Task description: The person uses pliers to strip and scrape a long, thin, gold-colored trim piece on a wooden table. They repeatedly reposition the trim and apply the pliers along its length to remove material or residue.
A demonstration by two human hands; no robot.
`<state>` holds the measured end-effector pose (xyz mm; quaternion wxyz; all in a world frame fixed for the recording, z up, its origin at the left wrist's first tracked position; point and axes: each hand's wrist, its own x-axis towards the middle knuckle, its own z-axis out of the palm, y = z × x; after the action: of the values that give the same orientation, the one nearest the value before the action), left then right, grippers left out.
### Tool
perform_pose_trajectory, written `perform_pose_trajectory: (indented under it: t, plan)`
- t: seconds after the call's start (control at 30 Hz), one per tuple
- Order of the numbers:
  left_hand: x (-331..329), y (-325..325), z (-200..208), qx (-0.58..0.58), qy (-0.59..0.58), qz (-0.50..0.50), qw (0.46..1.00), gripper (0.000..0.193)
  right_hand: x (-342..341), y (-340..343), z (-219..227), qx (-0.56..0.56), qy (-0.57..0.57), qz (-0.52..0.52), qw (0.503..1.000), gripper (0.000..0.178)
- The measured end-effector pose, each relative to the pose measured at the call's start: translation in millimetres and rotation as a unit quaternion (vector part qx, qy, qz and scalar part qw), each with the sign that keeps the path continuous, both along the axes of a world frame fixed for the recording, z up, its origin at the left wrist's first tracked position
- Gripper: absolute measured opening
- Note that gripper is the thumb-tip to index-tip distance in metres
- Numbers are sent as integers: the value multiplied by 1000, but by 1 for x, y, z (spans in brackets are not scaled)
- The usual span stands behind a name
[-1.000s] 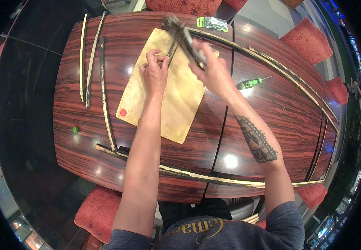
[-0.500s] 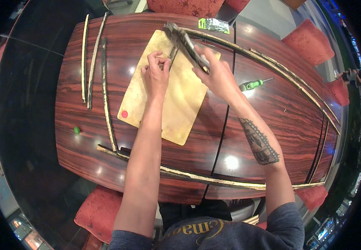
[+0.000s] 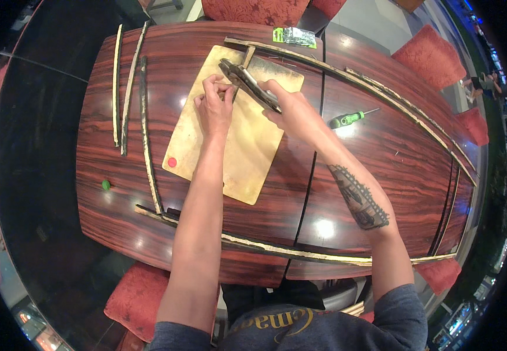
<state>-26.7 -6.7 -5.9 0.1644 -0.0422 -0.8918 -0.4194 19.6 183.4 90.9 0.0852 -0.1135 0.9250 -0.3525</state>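
My right hand (image 3: 288, 108) is wrapped round the handle of a black-and-silver hand tool (image 3: 245, 82), its dark head pointing up and left. That head is down close to the fingertips of my left hand (image 3: 214, 105). The left fingers are pinched together over a yellowish cutting board (image 3: 259, 140); whatever is between them is too small or hidden to name. A narrow strip (image 3: 248, 57) runs from under the tool toward the far end of a long frame strip (image 3: 335, 71). The tool covers part of it.
Several thin, dark-and-pale strips (image 3: 127, 93) lie on the glossy wood table (image 3: 382, 205), one along its near edge. A green screwdriver (image 3: 347, 120) lies right of my right hand, and a green-and-clear packet (image 3: 294, 37) at the far edge. A small green object (image 3: 106, 185) sits at left.
The tool's head has swung down and nearer to me, from the board's far edge to beside my left fingertips. My left hand stays pinched in nearly the same place.
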Motion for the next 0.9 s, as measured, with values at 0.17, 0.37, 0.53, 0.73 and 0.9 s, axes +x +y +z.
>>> perform_pose_trajectory:
  t: [0.17,0.37,0.53,0.73,0.9]
  plan:
    - [-1,1,-1,-10,1,1,1000,37,1,-7,9,-111,95,-110,983,53]
    - [-1,-3,2,18,0,-11,1000,36,-2,-1,10,-41,1,-45,998,54]
    - [0,0,4,5,-22,-7,1000,39,4,-12,9,-106,99,-101,984,48]
    - [-1,1,4,7,-22,-6,1000,38,-2,-6,19,-97,3,-88,991,49]
    - [-1,-5,0,21,-36,-11,999,36,-5,-4,3,-60,13,-42,997,53]
